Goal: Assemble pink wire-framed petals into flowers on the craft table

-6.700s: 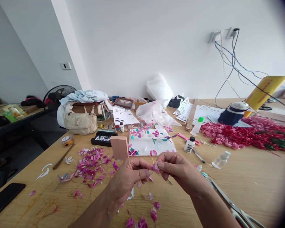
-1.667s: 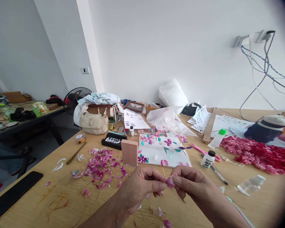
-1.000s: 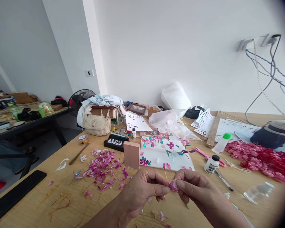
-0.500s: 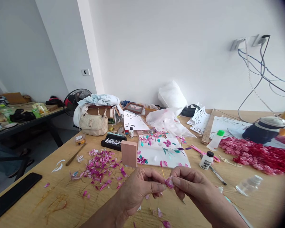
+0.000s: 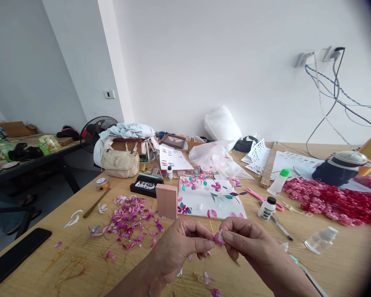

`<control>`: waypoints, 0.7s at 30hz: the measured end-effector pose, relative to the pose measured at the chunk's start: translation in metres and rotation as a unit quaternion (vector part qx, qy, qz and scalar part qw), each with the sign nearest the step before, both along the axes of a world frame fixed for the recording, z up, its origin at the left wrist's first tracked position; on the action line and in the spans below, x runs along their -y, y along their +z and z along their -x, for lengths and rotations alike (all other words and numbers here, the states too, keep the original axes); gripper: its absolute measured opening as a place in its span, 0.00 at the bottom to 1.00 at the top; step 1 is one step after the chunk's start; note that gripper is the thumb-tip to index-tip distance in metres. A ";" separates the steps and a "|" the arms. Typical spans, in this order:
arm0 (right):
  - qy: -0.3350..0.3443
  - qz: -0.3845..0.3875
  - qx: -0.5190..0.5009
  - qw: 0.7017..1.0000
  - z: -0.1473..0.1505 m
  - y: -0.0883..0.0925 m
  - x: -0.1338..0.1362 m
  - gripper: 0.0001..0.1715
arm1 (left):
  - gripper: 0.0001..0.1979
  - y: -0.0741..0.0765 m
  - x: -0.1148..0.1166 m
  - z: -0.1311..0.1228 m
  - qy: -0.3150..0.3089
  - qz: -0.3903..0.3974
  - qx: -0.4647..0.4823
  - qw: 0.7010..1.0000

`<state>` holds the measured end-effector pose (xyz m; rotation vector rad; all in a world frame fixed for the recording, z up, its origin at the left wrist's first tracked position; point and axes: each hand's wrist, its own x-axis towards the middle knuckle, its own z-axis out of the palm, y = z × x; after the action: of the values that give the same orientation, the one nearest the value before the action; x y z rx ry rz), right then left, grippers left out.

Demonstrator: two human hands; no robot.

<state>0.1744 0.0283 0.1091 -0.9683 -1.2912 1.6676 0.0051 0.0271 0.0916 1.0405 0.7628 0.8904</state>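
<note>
Between my two hands, just above the front of the table, is a small pink-purple petal flower (image 5: 218, 238). My left hand (image 5: 193, 241) pinches its left side with thumb and forefinger. From the right, my right hand (image 5: 244, 239) pinches the same flower, and a thin dark tip pokes out below those fingers. Fine detail of the flower is hidden by the fingertips. A heap of loose magenta petals (image 5: 131, 220) lies to the left of my hands. Beyond them is a white sheet (image 5: 198, 202) with flowers and leaves on it. A few petals (image 5: 207, 278) lie below my hands.
An upright wooden block (image 5: 167, 201) stands behind my left hand. To the right are a black-capped bottle (image 5: 267, 209), a green-capped bottle (image 5: 278, 183), pink scissors (image 5: 253, 194), a clear bottle (image 5: 321, 240) and pink-red flower strands (image 5: 330, 202). A black phone (image 5: 18, 258) lies at the left edge.
The view has shifted slightly, so the table things sit a little further left. Both hands keep their pinch on the flower, almost unmoved.
</note>
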 end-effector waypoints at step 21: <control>0.000 -0.021 0.007 1.000 -0.004 -0.007 0.000 0.13 | 0.10 -0.004 -0.002 0.002 -0.011 -0.009 -0.022 1.000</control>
<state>0.1787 0.0280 0.1020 -0.9567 -1.3302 1.6291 0.0029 0.0294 0.0880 1.0859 0.7800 0.8590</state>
